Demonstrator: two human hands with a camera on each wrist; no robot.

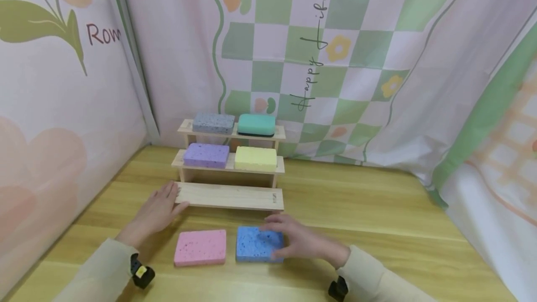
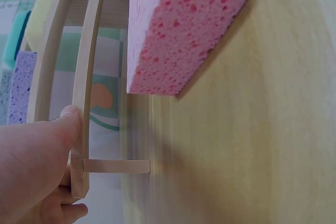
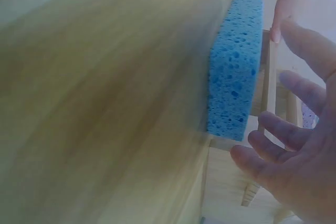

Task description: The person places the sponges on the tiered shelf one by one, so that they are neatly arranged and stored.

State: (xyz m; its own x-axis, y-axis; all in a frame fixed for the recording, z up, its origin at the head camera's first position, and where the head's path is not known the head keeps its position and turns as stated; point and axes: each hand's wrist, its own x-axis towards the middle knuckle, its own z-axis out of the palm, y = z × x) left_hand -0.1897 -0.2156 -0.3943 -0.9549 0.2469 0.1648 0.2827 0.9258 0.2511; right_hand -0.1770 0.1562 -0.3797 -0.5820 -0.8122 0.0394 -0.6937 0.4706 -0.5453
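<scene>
A three-tier wooden rack (image 1: 228, 195) stands on the table, its lowest shelf bare. At the left end of that shelf, my left hand (image 1: 155, 209) grips the board, thumb on its front edge in the left wrist view. My right hand (image 1: 301, 237) hovers over the right side of a blue sponge (image 1: 251, 245), fingers spread and slightly bent. The right wrist view shows a gap between those fingers and the blue sponge (image 3: 233, 72). Left of it lies a pink sponge (image 1: 200, 248), flat on the table in front of the rack.
Purple (image 1: 206, 155) and yellow (image 1: 256, 158) sponges lie on the middle shelf. The top shelf holds a grey sponge (image 1: 213, 123) and a teal sponge (image 1: 257, 125) with a dark underside. Printed curtains (image 1: 277, 41) hang behind the wood-grain table (image 1: 356, 204) and at both sides.
</scene>
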